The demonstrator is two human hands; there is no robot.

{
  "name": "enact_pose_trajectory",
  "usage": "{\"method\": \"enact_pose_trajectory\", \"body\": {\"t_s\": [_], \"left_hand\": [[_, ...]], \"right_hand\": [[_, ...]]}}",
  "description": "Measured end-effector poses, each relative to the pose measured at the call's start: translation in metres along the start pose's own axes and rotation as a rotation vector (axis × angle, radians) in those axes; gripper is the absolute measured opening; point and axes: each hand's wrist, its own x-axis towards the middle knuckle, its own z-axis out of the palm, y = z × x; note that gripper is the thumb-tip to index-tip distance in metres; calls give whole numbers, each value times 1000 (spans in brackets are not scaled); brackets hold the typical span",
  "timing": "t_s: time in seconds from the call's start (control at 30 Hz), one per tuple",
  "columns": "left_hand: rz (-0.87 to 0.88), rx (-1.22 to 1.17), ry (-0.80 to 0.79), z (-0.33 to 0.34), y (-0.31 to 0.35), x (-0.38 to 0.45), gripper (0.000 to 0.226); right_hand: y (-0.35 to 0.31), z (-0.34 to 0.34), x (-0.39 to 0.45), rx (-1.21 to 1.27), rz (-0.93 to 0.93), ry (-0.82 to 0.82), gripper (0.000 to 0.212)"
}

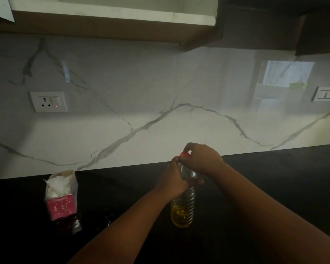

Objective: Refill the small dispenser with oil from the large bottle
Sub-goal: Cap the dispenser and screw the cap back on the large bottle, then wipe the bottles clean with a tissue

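Observation:
A clear ribbed plastic bottle [183,210] stands upright on the black counter [274,178], with yellow oil filling only its lower part. My left hand [172,181] wraps around the bottle's upper body. My right hand [200,161] comes over the top, its fingertips pinching the red cap [185,154]. The cap sits on the bottle's neck. A dark, glossy shape [108,218] lies on the counter left of my left forearm; it is too dim to identify. I cannot make out a small dispenser.
An open pink and white carton [62,195] with a white inner bag stands at the left, near the marble backsplash. A wall socket [49,101] is above it and a switch plate [327,94] at the far right. Cabinets hang overhead.

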Motion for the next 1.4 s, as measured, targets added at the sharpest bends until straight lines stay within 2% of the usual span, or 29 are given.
{"method": "enact_pose_trajectory", "body": {"t_s": [0.1,0.33,0.43,0.5,0.57,0.67,0.8,0.93,1.0,1.13,1.3,1.4], "left_hand": [[-21,-5,-9,-1,-4,-1,103],[25,-2,-19,-5,-13,-5,91],[14,16,-85,-10,-20,-12,100],[18,140,-116,-19,-22,-19,111],[-11,313,-117,-36,-24,-31,116],[-100,385,-13,-73,-40,-62,110],[-272,189,193,-116,-90,-112,121],[-393,17,163,-121,-144,-151,150],[-417,-56,97,-113,-167,-163,152],[-442,-232,58,-92,-191,-167,140],[-432,-249,126,-83,-197,-155,81],[-412,-240,137,-83,-202,-146,81]], "right_hand": [[4,7,2,89,11,-5,43],[20,39,-4,433,33,-91,53],[33,53,-14,696,48,-220,78],[45,66,-24,851,48,-283,103],[58,82,-34,901,56,-304,112],[74,105,-42,896,111,-368,113],[82,133,-47,867,188,-422,104],[78,151,-53,891,197,-393,94],[73,157,-54,905,198,-387,93],[59,165,-58,929,174,-396,86],[45,171,-61,937,172,-405,83],[41,171,-63,954,201,-403,84]]}}
